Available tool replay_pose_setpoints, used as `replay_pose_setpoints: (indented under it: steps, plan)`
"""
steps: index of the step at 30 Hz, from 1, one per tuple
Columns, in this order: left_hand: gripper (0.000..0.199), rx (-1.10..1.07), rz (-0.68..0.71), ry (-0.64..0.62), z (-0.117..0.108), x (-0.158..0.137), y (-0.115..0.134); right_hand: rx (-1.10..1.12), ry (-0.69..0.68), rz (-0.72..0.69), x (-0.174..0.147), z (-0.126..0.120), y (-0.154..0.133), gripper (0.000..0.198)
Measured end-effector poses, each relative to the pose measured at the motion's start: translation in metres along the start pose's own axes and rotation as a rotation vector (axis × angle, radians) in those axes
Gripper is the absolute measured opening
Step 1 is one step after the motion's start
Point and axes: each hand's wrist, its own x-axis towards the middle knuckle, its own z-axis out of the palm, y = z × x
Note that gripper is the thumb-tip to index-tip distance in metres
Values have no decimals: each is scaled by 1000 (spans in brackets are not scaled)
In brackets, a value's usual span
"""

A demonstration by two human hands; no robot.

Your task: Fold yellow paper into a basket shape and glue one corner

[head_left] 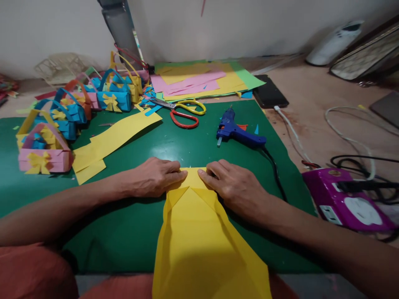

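A long sheet of yellow paper (pixel 199 232) with folded sides lies in front of me, its near end running out of view at the bottom. Two triangular folds meet near its far end. My left hand (pixel 158 176) grips the far left corner, thumb pressed on top and fingers curled. At the far right corner, my right hand (pixel 230 182) pinches the same sheet in a like way. What lies under the curled fingers is hidden. Beyond the hands is a blue glue gun (pixel 238 133), and scissors (pixel 183 112) with one red and one yellow handle lie to its left.
Several small paper baskets (pixel 45 155) with bows stand at the left. A yellow paper strip (pixel 121 135) lies beside them on the green board (pixel 124 236). Stacked coloured sheets (pixel 199 81) and a black phone (pixel 271 93) are at the back. A purple power strip (pixel 346 203) with cables sits right.
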Motion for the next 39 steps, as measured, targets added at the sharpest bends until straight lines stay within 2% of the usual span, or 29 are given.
replay_pose_setpoints:
  steps: [6,11,17,22,26,29,32,35,39]
  plan:
    - [28,-37,47,-12,-2,0,-3,77,-49,11,1,-4,5,30]
    - [37,-77,37,-81,-5,0,-7,144,-72,-5,4,-5,10,36]
    - [32,-344,-13,-125,-10,-3,-12,324,-90,19,3,-8,18,45]
    - [31,-537,-24,-100,-11,-7,-16,384,-113,73,1,-8,17,47]
    - [30,-679,-73,-126,-17,-6,-18,472,-142,161,6,-12,17,37]
    - [29,-688,-181,-219,-29,-1,-15,545,-223,240,16,-23,18,26]
    - [26,-650,-303,-306,-41,6,-11,607,-369,273,28,-37,19,33]
    - [35,-646,-443,-401,-49,15,-6,627,-527,317,40,-44,18,40]
    - [33,-556,-545,-542,-52,30,-4,580,-673,373,52,-48,17,34]
